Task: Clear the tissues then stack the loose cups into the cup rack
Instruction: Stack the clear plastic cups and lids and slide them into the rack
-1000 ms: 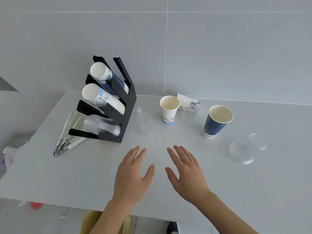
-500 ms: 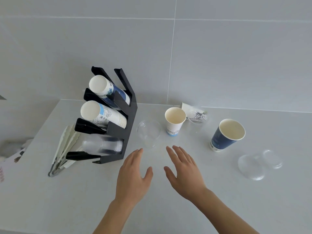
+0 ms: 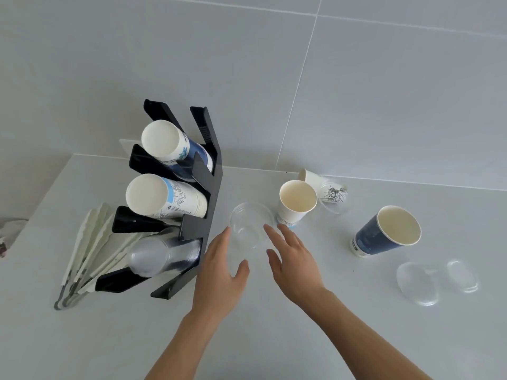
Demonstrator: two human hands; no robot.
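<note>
Left hand (image 3: 219, 272) — bare, no ring, no glove. Right hand (image 3: 295, 266) — bare likewise, nails short. Both forearms uncovered to the frame edge — no sleeve, cuff, watch or band in view. No markings on wrists or fingers.

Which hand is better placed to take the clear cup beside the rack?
Probably the left hand: it lies open between the rack and the clear cup, fingertips at its rim. The right hand is equally near, but farther from the rack.
</note>
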